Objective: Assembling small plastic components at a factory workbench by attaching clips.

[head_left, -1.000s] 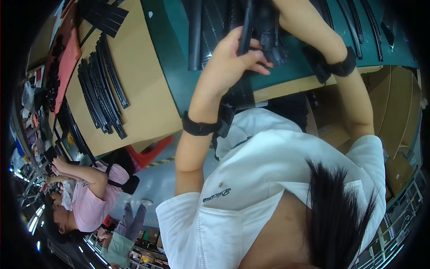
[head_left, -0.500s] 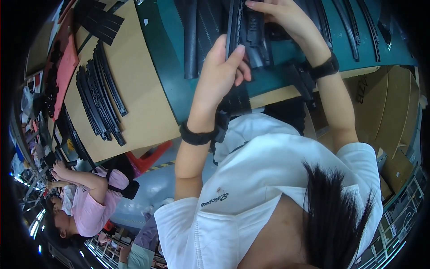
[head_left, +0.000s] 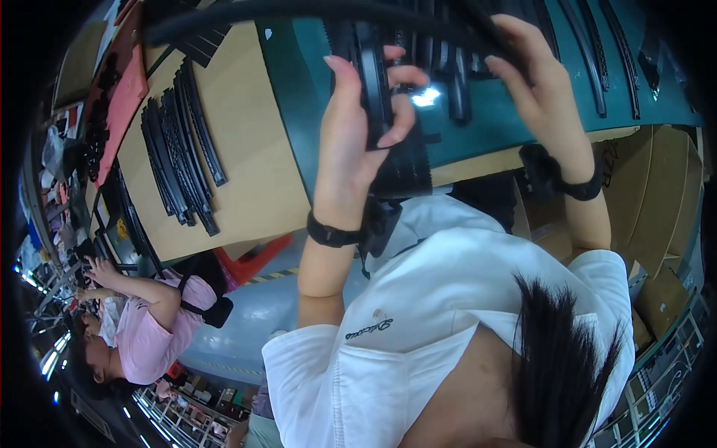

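The left arm reaches up the view with its palm turned upward, and the left hand holds a short black strip loosely. The left fingers curl around one side of it, and the thumb sticks up on the other side. The right arm bends up too. The right hand has its thumb and fingers close together with a long black strip between them.

That long strip sweeps across the top of the view, over the bench. It is blurry and hides some of what is under it. Its part by the right hand is dark and hard to make out. The top edge cuts off the far end of the short strip.

Both wrists wear black bands. On the green bench, more black strips lie beyond the right hand. To the left, a cardboard sheet carries a row of thin black strips. Brown boxes stand at the right. Farther off, past a red thing, is a person in pink.
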`<state>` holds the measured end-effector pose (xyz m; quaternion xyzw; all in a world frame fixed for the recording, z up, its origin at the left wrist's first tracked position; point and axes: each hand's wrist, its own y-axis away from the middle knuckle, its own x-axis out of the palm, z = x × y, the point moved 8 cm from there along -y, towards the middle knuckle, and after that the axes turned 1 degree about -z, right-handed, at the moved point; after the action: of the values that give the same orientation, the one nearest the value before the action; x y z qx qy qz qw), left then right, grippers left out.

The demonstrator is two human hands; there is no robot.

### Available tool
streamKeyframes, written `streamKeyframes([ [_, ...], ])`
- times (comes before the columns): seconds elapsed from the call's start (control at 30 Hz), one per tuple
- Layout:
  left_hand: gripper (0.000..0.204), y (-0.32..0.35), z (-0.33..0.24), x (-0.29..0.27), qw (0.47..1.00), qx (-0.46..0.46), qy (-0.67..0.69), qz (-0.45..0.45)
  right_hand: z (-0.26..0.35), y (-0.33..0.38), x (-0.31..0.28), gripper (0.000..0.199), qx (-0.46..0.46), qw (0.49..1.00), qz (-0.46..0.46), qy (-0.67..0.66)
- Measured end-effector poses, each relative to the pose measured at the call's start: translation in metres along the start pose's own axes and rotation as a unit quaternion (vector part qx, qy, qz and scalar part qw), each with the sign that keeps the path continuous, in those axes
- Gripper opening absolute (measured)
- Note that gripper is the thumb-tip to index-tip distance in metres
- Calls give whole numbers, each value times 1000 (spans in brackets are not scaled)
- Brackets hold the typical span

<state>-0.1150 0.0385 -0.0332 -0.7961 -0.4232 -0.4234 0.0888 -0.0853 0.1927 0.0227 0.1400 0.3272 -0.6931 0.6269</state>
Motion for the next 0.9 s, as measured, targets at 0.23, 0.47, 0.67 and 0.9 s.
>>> streamKeyframes([
  [0.23,58,-4,2,-10,988,93,-62,-104,3,17,32,40,79,984,-12,-161],
  [0.47,81,4,3,6,955,-131,234,126,-46,8,-20,23,26,990,-18,-138],
  [0.67,73,35,13,7,942,-179,145,242,-16,-22,-38,8,-146,982,80,-87],
  [0.9,49,44,16,10,973,-190,-21,127,-34,-45,-53,13,-12,997,24,-66],
])
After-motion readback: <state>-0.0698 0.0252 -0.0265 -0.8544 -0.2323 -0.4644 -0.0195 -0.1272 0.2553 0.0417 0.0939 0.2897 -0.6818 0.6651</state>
